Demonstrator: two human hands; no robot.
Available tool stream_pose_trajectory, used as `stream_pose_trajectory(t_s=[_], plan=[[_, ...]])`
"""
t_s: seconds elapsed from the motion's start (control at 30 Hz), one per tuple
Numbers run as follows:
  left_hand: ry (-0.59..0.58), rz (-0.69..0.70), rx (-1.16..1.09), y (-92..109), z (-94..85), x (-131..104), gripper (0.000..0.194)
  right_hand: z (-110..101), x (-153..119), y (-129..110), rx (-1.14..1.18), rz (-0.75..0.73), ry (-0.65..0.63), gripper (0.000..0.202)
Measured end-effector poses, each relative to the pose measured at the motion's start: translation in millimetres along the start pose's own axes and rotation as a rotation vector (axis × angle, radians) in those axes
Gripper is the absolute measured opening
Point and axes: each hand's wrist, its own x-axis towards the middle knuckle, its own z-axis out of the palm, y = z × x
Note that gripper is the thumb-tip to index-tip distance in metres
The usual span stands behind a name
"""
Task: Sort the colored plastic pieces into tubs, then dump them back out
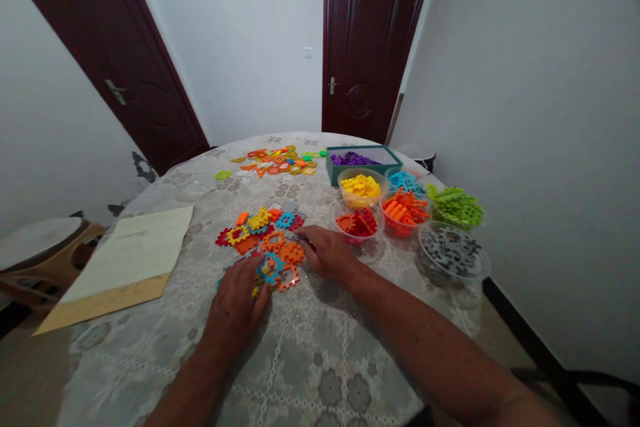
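A mixed pile of flat plastic building pieces, toothed like gears, lies mid-table. My left hand (239, 295) rests at its near left side, palm down, thumb apart from the fingers, touching the pile beside a blue gear piece (271, 267). At the right side of the pile, my right hand (327, 252) has its thumb and forefinger closed on what looks like a small grey plastic piece, mostly hidden. Around the hands are orange pieces (292, 253), a yellow square piece (237, 235) and dark red pieces (223, 238).
To the right stand round tubs of red (357, 221), yellow (361, 187), orange (405, 208), blue (406, 183), green (455, 205) and grey pieces (453, 252). A green box (364, 173) holds purple pieces. A second pile (275, 163) lies farther back. Paper sheets (135, 247) lie at left.
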Motion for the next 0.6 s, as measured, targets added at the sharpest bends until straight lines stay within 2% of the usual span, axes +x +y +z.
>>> stream_pose_trajectory(t_s=[0.13,0.27,0.4,0.47,0.6], plan=[[0.008,0.023,-0.009,-3,0.5,1,0.048,-52,-3,-25,-0.067,0.001,0.115,0.028],[0.011,0.0,-0.034,-8,1.9,2,0.048,-107,-34,-31,-0.17,0.135,0.33,0.022],[0.008,-0.033,-0.064,-11,3.8,2,0.05,-156,-84,-7,-0.373,0.274,0.497,0.019],[0.017,-0.064,-0.098,-11,3.3,2,0.051,-177,-106,10,-0.502,0.304,0.537,0.021],[0.042,-0.135,-0.157,-8,-1.2,5,0.052,-206,-140,44,-0.709,0.255,0.486,0.02]])
